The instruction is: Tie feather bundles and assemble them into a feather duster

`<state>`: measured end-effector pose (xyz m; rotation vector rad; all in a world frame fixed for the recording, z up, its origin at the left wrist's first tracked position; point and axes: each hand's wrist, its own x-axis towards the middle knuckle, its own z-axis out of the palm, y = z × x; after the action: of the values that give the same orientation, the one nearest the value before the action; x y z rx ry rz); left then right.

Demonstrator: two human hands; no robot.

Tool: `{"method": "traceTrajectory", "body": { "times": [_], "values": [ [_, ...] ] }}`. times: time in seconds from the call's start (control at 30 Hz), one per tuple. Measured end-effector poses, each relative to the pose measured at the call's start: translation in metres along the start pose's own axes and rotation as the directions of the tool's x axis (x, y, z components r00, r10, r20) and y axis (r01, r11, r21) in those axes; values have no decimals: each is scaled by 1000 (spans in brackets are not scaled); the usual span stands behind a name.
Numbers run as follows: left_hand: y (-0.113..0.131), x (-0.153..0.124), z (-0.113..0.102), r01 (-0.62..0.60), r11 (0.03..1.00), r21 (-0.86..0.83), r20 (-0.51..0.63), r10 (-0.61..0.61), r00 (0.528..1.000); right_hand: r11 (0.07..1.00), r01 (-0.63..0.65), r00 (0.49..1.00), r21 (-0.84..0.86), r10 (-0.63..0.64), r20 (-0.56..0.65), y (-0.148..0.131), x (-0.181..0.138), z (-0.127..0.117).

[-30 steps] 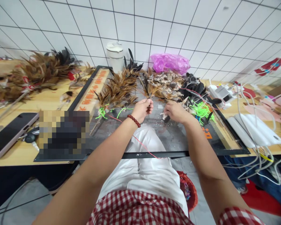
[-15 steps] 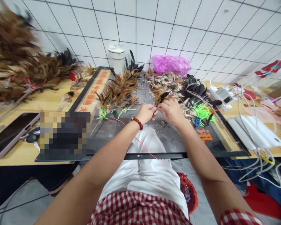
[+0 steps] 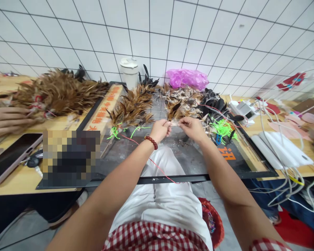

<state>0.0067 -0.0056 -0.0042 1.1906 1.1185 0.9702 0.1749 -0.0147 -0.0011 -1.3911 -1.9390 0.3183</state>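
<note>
My left hand (image 3: pixel 161 129), with a beaded bracelet at the wrist, is closed in a pinch over the dark board (image 3: pixel 136 167). A small pale wisp (image 3: pixel 174 123), which looks like a downy feather, shows at its fingertips. My right hand (image 3: pixel 191 128) is pinched just to the right of it; whatever it holds is too small to make out. Beyond the hands lies a heap of loose brown and white feathers (image 3: pixel 184 99). A bundle of brown feathers on a stick (image 3: pixel 132 104), tied with green string (image 3: pixel 115 131), lies to the left.
A white cup (image 3: pixel 130 73) and a pink plastic bag (image 3: pixel 187 78) stand by the tiled wall. Black feathers (image 3: pixel 216 104), green strings (image 3: pixel 223 130) and white chargers with cables (image 3: pixel 282 150) are at right. A co-worker's hand (image 3: pixel 10 120) rests near another feather bundle (image 3: pixel 60 92) and a phone (image 3: pixel 13 157).
My hands have drawn slightly apart, and the pale wisp now shows between them. At left, the other feather bundle has come down onto the table, and a co-worker's hand has appeared.
</note>
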Motion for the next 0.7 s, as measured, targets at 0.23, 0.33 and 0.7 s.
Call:
{"method": "traceTrajectory", "body": {
  "times": [0.23, 0.33, 0.7],
  "values": [
    [6, 0, 0, 74, 988, -138, -81, -86, 993, 928, 208, 978, -309, -198, 64, -4, -4, -8],
    [0, 4, 0, 27, 997, -68, -87, -33, 996, 908, 246, 969, -340, -232, 81, -16, -6, -6],
    [8, -4, 1, 58, 995, -85, -19, -60, 998, 938, 225, 969, -262, -243, -36, -20, -7, 0]
  ]
}}
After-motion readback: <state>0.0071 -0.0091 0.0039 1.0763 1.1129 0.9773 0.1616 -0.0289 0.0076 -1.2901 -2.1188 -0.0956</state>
